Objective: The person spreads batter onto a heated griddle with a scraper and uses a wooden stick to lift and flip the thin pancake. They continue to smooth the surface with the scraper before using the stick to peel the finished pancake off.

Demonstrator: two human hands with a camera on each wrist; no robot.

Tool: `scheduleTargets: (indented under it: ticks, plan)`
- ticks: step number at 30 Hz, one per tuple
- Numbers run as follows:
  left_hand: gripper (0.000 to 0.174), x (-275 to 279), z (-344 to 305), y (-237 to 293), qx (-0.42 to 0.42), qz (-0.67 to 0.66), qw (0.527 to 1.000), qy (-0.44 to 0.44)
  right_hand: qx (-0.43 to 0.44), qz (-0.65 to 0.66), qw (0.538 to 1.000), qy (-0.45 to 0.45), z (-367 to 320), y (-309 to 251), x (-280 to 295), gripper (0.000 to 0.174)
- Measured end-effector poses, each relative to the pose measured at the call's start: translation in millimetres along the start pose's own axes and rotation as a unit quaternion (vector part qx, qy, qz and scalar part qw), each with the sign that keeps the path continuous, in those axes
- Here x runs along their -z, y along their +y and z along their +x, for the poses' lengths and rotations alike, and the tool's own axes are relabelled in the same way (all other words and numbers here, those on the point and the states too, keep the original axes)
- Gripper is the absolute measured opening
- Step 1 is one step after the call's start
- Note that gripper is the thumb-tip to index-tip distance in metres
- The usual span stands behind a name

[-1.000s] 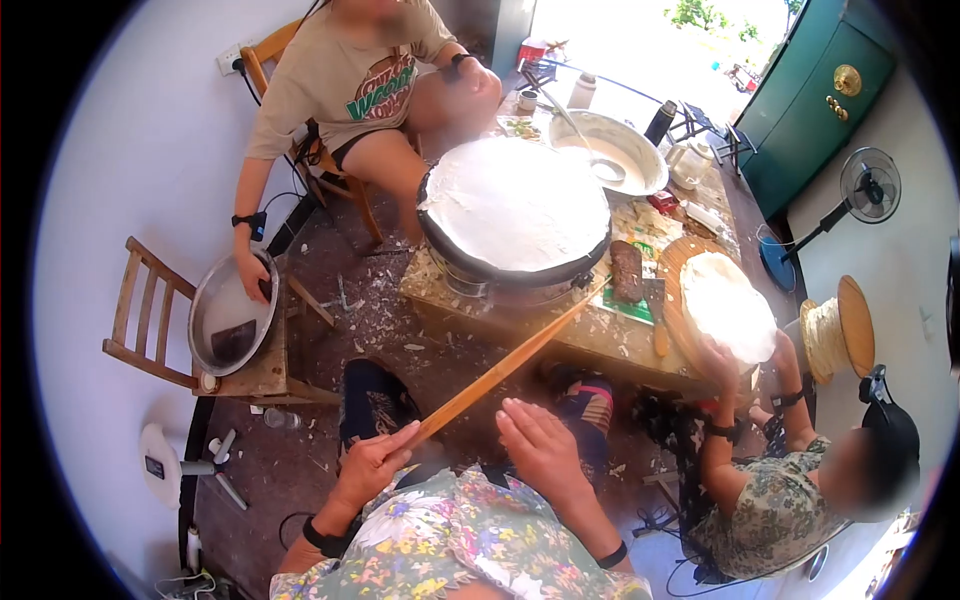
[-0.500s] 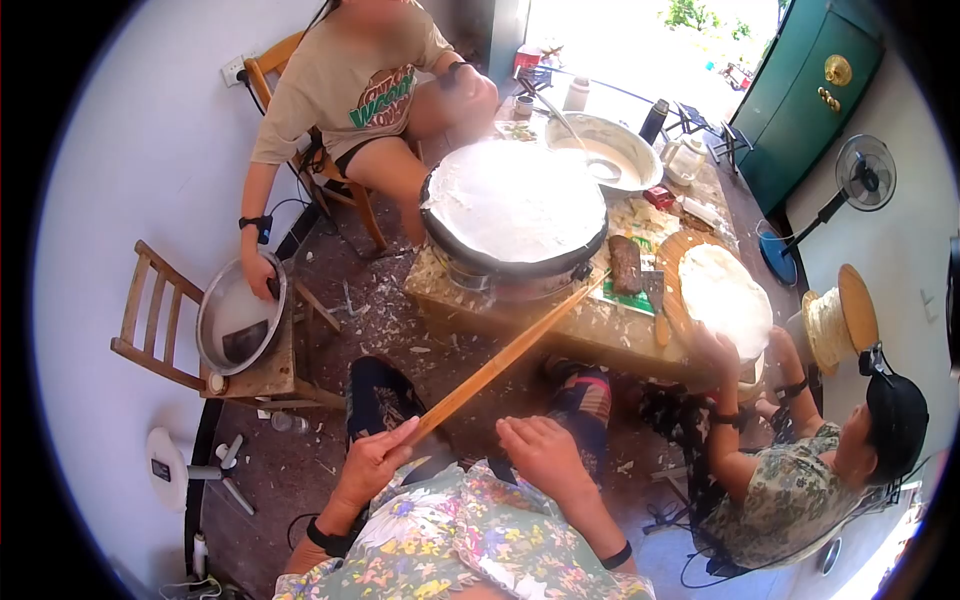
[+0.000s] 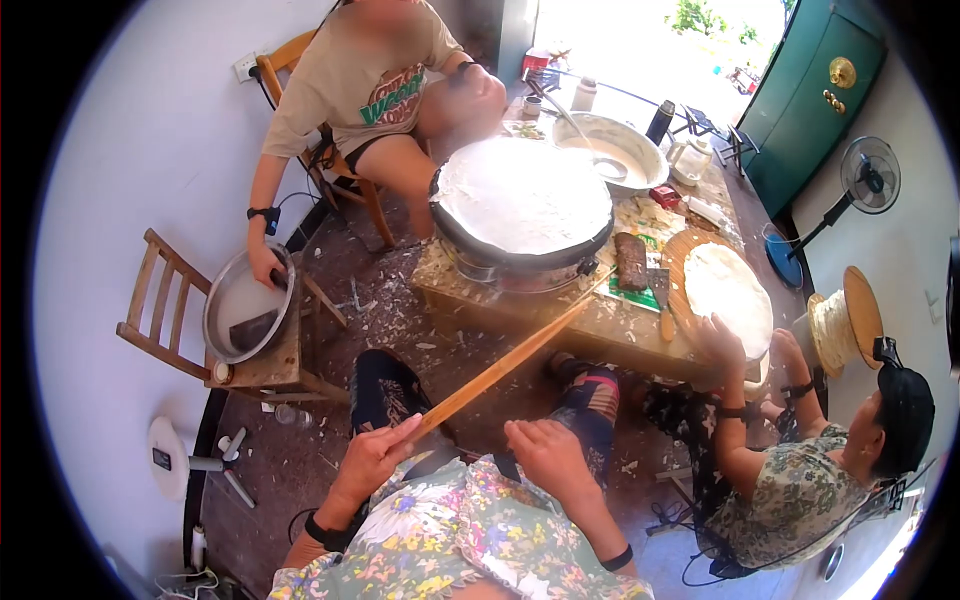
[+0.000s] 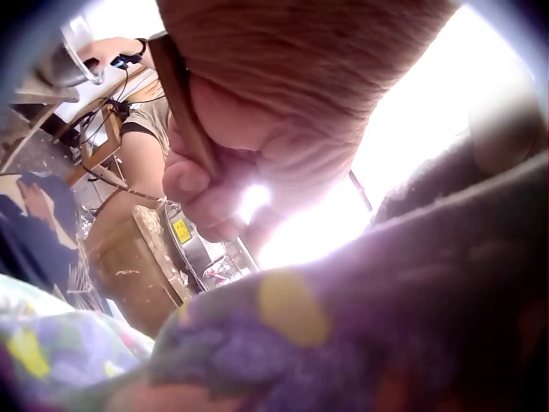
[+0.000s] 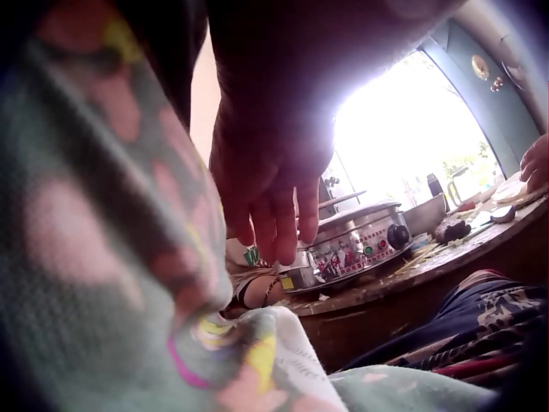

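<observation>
My left hand grips the near end of a long flat wooden stick, which slants up to the right. Its far tip overlaps the table edge beside the round electric griddle. In the left wrist view, fingers curl around the stick. My right hand hangs over my lap with its fingers loosely bent and holds nothing; the right wrist view shows the fingers of this hand pointing down. A thin white sheet of batter covers the griddle's top.
On the table lie a dark brown block, a scraper and a round board bearing a white pancake. Behind stands a batter bowl with a ladle. One person sits right; another reaches into a metal basin at left.
My right fingers have bent in from a straighter pose. My left hand keeps its grip on the wooden stick. The person at right has drawn their hands back from the pancake.
</observation>
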State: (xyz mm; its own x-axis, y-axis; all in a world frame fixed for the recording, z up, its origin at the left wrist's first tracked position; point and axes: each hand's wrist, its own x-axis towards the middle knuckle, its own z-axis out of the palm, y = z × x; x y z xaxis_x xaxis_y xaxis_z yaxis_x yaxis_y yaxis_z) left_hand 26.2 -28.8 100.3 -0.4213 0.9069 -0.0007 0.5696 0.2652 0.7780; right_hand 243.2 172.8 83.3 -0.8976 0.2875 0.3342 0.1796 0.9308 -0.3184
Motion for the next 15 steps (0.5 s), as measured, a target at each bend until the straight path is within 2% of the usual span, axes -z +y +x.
scheduleTargets:
  ticks: [4, 10, 15]
  plan:
    - [0.046, -1.9, -2.2, -8.9, 0.001, -0.075, 0.996, 0.04, 0.005, 0.008, 1.0, -0.006, 1.1, -1.0, -2.2, 0.026]
    - [0.046, 0.7, -8.5, -22.7, 0.074, -0.159, 0.981, 0.077, 0.008, 0.003, 1.0, -0.009, -0.8, 1.3, -6.8, 0.026]
    - [0.045, 3.9, -8.6, -19.9, 0.056, -0.124, 0.988, 0.069, 0.007, 0.004, 1.0, -0.011, 2.2, -0.6, -6.5, 0.026]
